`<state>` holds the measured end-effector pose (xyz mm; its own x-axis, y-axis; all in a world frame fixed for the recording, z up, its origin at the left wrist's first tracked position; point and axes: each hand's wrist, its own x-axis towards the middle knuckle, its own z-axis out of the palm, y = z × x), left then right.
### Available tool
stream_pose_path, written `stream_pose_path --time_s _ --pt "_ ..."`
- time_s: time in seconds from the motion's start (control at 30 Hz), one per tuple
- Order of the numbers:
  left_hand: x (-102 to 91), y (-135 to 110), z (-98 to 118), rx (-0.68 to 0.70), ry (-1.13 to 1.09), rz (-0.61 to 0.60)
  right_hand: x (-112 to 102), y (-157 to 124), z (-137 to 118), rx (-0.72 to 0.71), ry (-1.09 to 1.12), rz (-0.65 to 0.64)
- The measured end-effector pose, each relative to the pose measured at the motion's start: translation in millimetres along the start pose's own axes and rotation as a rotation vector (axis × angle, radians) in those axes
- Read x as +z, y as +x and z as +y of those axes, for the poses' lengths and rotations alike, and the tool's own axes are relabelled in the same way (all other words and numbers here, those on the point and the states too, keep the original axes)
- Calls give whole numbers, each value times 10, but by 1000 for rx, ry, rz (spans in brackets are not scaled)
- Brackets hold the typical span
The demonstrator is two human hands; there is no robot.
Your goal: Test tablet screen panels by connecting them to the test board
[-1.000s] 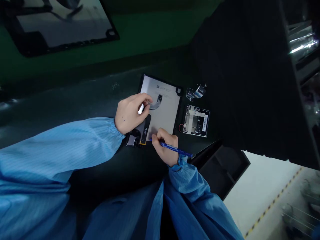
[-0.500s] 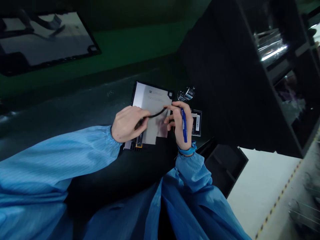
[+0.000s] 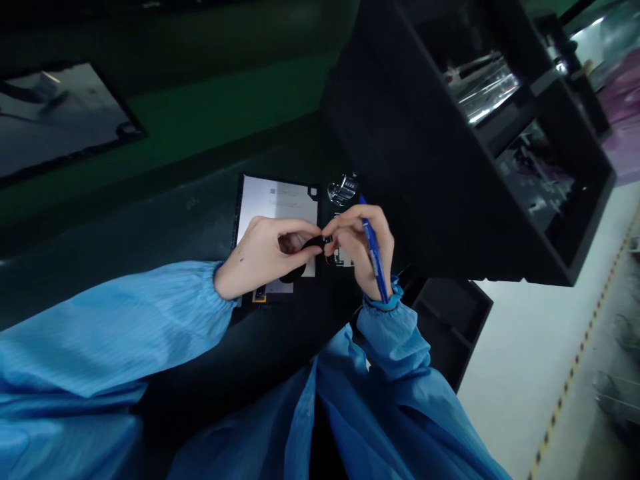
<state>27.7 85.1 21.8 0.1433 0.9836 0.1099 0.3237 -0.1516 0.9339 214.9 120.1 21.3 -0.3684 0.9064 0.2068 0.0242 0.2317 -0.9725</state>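
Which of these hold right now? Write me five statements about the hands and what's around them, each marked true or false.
1. The right hand has a blue pen in its grasp. True.
2. The left hand holds nothing. False: the left hand's thumb and fingers pinch a dark strip.
3. A shiny silver piece lies to the picture's right of the pale panel. True.
4. The small board is fully visible. False: the right hand partly hides the small board.
5. Both sleeves are blue. True.
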Motion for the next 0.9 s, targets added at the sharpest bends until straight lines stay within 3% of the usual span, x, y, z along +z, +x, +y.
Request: stream_pose_path --time_s 0.13,0.27,0.57,0.9 --pt "93 -6 -120 90 246 53 -389 76 393 -38 -396 223" --pt "194 27 -203 143 387 8 -618 56 707 36 -487 117" --pt "426 -33 -255 167 659 -40 -377 -304 581 146 -442 134" --pt "457 -132 -175 178 680 -44 -351 -318 582 151 -425 162"
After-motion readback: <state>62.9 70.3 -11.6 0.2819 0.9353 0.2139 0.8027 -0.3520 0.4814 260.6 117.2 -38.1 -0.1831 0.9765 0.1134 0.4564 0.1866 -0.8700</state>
